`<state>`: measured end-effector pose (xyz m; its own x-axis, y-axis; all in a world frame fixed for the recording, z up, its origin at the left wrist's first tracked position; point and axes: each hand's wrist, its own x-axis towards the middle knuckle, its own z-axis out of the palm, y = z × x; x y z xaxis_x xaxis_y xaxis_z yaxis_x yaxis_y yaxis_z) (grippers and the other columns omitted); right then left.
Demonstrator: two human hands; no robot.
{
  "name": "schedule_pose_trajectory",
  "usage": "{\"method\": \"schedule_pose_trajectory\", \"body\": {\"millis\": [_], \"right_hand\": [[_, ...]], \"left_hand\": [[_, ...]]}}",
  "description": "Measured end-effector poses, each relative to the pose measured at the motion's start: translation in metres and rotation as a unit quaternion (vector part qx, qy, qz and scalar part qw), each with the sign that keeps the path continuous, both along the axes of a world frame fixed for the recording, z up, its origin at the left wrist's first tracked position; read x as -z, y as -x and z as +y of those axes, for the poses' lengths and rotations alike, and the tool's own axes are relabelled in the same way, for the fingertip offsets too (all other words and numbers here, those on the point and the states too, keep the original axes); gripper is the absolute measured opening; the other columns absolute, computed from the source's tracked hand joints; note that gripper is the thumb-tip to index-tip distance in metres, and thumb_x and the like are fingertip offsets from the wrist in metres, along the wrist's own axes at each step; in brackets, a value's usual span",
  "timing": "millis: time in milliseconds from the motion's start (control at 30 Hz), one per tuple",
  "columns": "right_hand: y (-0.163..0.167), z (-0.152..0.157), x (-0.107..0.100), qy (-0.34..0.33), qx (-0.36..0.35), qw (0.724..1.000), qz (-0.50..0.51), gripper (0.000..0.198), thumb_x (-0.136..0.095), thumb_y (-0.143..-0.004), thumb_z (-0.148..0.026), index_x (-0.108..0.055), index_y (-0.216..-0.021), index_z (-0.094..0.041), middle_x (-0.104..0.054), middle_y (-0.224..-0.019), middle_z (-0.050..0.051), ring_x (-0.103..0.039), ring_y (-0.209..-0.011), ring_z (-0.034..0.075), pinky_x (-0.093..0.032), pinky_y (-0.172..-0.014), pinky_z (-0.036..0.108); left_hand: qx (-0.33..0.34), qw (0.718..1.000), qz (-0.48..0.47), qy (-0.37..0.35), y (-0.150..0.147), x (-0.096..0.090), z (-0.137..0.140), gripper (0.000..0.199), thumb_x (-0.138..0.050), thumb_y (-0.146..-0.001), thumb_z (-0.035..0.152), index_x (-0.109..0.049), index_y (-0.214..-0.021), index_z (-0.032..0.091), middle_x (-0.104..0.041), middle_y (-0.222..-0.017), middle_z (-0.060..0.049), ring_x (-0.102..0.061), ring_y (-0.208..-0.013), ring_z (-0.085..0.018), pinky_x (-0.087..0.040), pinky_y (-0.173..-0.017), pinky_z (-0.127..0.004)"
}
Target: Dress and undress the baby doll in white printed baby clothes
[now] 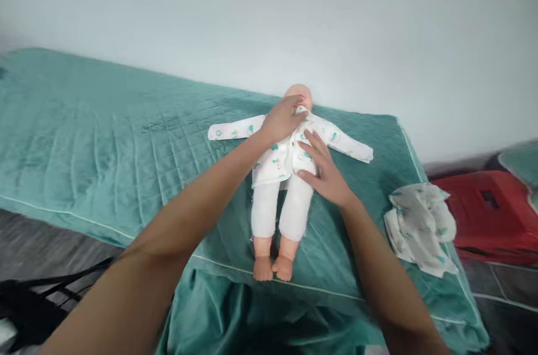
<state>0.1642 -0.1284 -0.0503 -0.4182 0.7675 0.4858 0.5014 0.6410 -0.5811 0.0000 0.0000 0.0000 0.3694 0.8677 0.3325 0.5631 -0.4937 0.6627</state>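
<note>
The half-curled left hand (282,121), its grip unclear, and spread, empty right hand (323,163) rest on a doll (263,268) jacket (271,166).

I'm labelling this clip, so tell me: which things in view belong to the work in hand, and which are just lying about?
In use:
doll
white printed jacket, left hand near its neckline, right hand at its front
green quilted cover under the doll

Lying about:
crumpled printed cloth, untouched
red object at right
black item, lower left, unclear
</note>
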Motion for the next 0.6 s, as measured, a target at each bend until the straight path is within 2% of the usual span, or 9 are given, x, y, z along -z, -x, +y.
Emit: {"method": "schedule_pose_trajectory", "body": {"millis": [100,200,267,333,400,467,533,600], "right_hand": [[-0.005,-0.002,-0.001,0.022,-0.016,1.000,-0.014,0.068,-0.062,-0.095,-0.046,-0.035,-0.157,-0.038,-0.016,-0.171,-0.001,-0.004,-0.159,0.027,-0.012,-0.128,0.058],[-0.009,-0.004,-0.002,0.046,-0.022,0.998,-0.023,0.071,-0.065,-0.093,-0.048,-0.035,-0.157,-0.039,-0.009,-0.172,-0.003,0.000,-0.159,0.029,-0.010,-0.128,0.059],[-0.010,-0.005,-0.002,0.054,-0.022,0.998,-0.022,0.073,-0.067,-0.091,-0.048,-0.035,-0.157,-0.039,-0.008,-0.172,-0.004,0.001,-0.159,0.029,-0.009,-0.128,0.060],[-0.011,-0.006,-0.002,0.052,-0.023,0.998,-0.009,0.074,-0.067,-0.091,-0.047,-0.033,-0.157,-0.040,-0.011,-0.172,-0.003,-0.001,-0.159,0.029,-0.009,-0.128,0.060],[-0.012,-0.009,0.000,0.036,-0.017,0.999,0.017,0.075,-0.067,-0.092,-0.045,-0.031,-0.158,-0.040,-0.017,-0.171,-0.001,-0.008,-0.159,0.027,-0.011,-0.128,0.058],[-0.013,-0.014,0.004,0.018,0.006,0.999,0.043,0.076,-0.067,-0.093,-0.044,-0.029,-0.158,-0.040,-0.022,-0.170,0.001,-0.016,-0.158,0.027,-0.014,-0.128,0.057],[-0.015,-0.025,0.010,0.011,0.044,0.997,0.057,0.080,-0.068,-0.091,-0.044,-0.027,-0.159,-0.039,-0.023,-0.169,0.003,-0.020,-0.157,0.028,-0.015,-0.128,0.057],[-0.016,-0.040,0.018,0.026,0.080,0.994,0.067,0.083,-0.071,-0.089,-0.043,-0.026,-0.159,-0.037,-0.024,-0.168,0.005,-0.021,-0.156,0.029,-0.019,-0.127,0.057]], "left_hand": [[0.026,0.999,0.022,-0.015,-0.013,0.000,-0.004,0.041,-0.050,-0.090,0.018,-0.061,-0.130,0.015,-0.059,-0.145,-0.014,-0.051,-0.139,-0.026,-0.037,-0.118,-0.043],[0.052,0.998,0.019,-0.011,-0.024,-0.002,-0.006,0.037,-0.048,-0.092,0.017,-0.062,-0.126,0.018,-0.060,-0.144,-0.012,-0.052,-0.137,-0.026,-0.040,-0.115,-0.044],[0.066,0.998,-0.013,0.002,-0.025,-0.005,-0.008,0.034,-0.049,-0.092,0.017,-0.064,-0.122,0.021,-0.061,-0.143,-0.009,-0.054,-0.135,-0.026,-0.042,-0.112,-0.043],[0.067,0.994,-0.089,0.003,-0.016,-0.007,-0.013,0.030,-0.048,-0.092,0.017,-0.065,-0.116,0.021,-0.064,-0.138,-0.007,-0.056,-0.132,-0.023,-0.043,-0.112,-0.040],[0.033,0.983,-0.182,-0.007,0.003,-0.004,-0.024,0.026,-0.048,-0.093,0.018,-0.066,-0.111,0.020,-0.069,-0.129,-0.007,-0.060,-0.125,-0.021,-0.045,-0.109,-0.036],[-0.043,0.969,-0.242,-0.004,0.030,0.009,-0.043,0.022,-0.049,-0.093,0.021,-0.066,-0.106,0.020,-0.071,-0.120,-0.006,-0.063,-0.116,-0.020,-0.049,-0.103,-0.035],[-0.130,0.957,-0.258,0.010,0.060,0.030,-0.069,0.019,-0.051,-0.091,0.022,-0.065,-0.103,0.020,-0.071,-0.115,-0.006,-0.064,-0.112,-0.020,-0.051,-0.097,-0.034],[-0.164,0.958,-0.233,0.030,0.088,0.055,-0.099,0.017,-0.053,-0.091,0.024,-0.065,-0.102,0.021,-0.071,-0.112,-0.006,-0.064,-0.109,-0.020,-0.051,-0.096,-0.035]]}}
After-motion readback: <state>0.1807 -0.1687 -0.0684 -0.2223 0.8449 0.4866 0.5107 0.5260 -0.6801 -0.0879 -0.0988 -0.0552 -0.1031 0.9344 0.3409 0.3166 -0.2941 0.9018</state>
